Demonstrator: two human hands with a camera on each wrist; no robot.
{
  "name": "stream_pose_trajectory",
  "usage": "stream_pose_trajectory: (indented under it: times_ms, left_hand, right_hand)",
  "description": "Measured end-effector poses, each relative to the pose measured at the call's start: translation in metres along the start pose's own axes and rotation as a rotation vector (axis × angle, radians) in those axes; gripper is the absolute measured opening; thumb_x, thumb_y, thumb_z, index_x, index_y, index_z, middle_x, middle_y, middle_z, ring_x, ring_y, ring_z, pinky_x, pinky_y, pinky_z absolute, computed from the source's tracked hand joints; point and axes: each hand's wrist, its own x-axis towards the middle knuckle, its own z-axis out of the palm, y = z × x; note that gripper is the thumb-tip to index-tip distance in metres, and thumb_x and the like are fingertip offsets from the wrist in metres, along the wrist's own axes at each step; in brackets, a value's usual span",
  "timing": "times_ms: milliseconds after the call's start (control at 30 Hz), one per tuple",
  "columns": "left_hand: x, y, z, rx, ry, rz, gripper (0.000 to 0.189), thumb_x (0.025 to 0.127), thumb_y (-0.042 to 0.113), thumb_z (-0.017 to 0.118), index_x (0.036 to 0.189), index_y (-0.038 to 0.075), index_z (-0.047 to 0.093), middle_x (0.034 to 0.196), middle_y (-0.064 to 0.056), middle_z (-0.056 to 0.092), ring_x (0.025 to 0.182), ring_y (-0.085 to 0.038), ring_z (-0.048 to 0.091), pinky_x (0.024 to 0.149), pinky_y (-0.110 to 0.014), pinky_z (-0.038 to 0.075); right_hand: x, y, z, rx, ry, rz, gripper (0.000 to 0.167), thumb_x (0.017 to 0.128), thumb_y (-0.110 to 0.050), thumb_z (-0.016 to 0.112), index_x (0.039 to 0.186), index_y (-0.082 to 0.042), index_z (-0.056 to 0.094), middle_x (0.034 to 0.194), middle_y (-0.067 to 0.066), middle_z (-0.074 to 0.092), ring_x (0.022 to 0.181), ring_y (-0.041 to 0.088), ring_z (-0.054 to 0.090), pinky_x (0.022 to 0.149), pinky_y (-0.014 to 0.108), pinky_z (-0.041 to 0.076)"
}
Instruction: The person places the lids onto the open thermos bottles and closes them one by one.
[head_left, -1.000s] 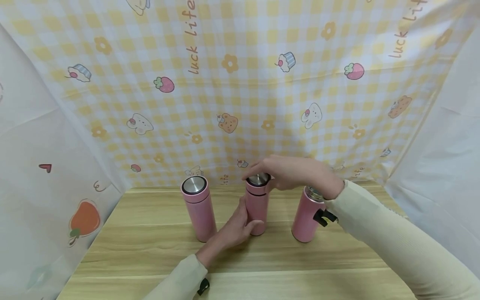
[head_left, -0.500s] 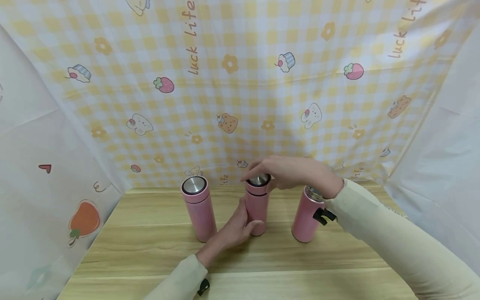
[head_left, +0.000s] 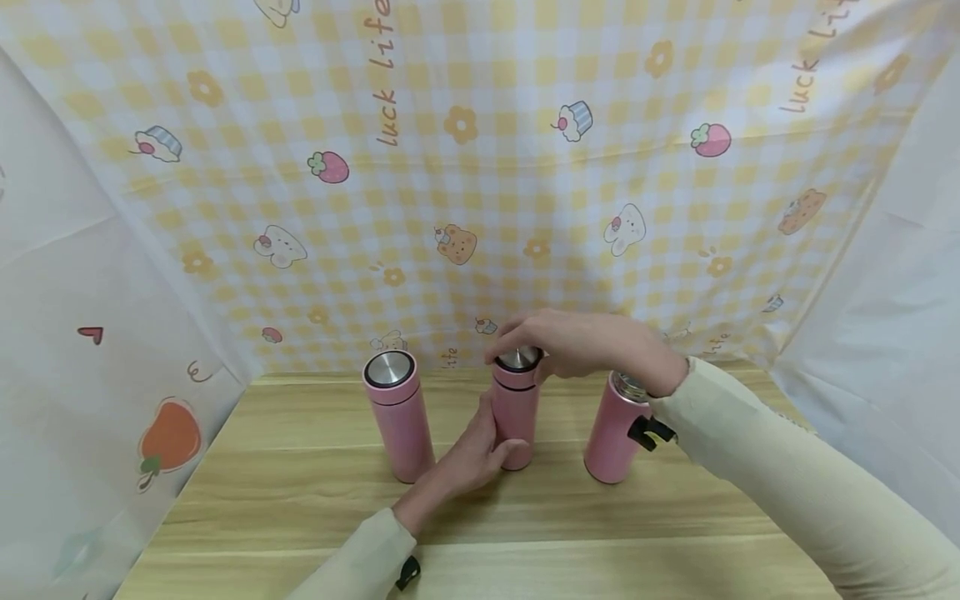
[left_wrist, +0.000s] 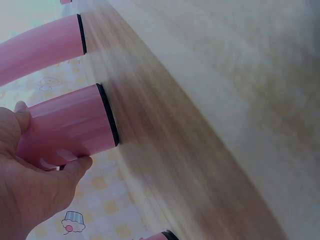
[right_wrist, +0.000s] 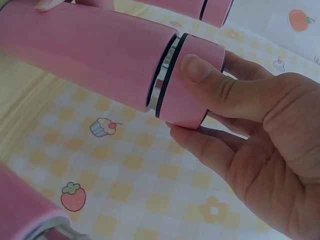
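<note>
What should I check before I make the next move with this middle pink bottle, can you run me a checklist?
1. Left hand holding the middle bottle: ok.
2. Middle bottle upright on the table: ok.
3. Right hand gripping the cap: ok.
4. Cap seated tight against the body: not ok, a strip of metal neck shows between them.
5. Cap free of its thread: cannot tell.
6. Right sleeve clear of the right bottle: cannot tell, it overlaps that bottle in the head view.
</note>
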Motion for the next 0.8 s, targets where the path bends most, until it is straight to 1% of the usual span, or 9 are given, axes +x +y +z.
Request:
stream_pose_trajectory:
  times_ms: [233, 533, 667, 800]
  left_hand:
    - [0.0002, -0.0005, 0.0, 0.003, -0.006, -0.008, 0.073, 0.102, 0.028, 0.063, 0.151, 0.009, 0.011, 0.151, -0.012, 0.031, 0.137, -0.019, 0.037, 0.113, -0.044, 0.031]
    - [0.0001, -0.0014, 0.0, 0.006, -0.004, 0.007, 0.076, 0.103, 0.028, 0.062, 0.153, 0.007, 0.009, 0.153, -0.015, 0.03, 0.137, -0.021, 0.037, 0.113, -0.046, 0.031]
    - [0.0004, -0.001, -0.0002, 0.013, -0.006, 0.002, 0.075, 0.102, 0.029, 0.063, 0.152, 0.008, 0.01, 0.152, -0.013, 0.03, 0.137, -0.02, 0.037, 0.113, -0.044, 0.032]
    - [0.001, -0.0017, 0.0, 0.02, -0.006, 0.0, 0.074, 0.102, 0.028, 0.063, 0.151, 0.008, 0.012, 0.151, -0.013, 0.031, 0.136, -0.019, 0.038, 0.113, -0.043, 0.032]
  right_hand:
    - [0.001, -0.0014, -0.0003, -0.003, 0.0, 0.016, 0.068, 0.078, 0.013, 0.082, 0.137, -0.018, 0.065, 0.135, 0.001, 0.059, 0.125, 0.017, 0.054, 0.095, 0.031, 0.048]
    - [0.0013, 0.0006, 0.0007, -0.021, -0.005, 0.026, 0.069, 0.077, 0.012, 0.082, 0.136, -0.02, 0.066, 0.135, 0.0, 0.058, 0.124, 0.016, 0.054, 0.093, 0.03, 0.049]
    - [0.0018, 0.0022, 0.0005, -0.02, 0.006, 0.001, 0.067, 0.077, 0.011, 0.084, 0.135, -0.018, 0.067, 0.134, 0.001, 0.06, 0.121, 0.016, 0.056, 0.091, 0.03, 0.05]
    - [0.0024, 0.0036, -0.0002, -0.029, 0.01, -0.028, 0.066, 0.076, 0.009, 0.085, 0.134, -0.016, 0.067, 0.133, 0.001, 0.061, 0.121, 0.016, 0.056, 0.092, 0.03, 0.049]
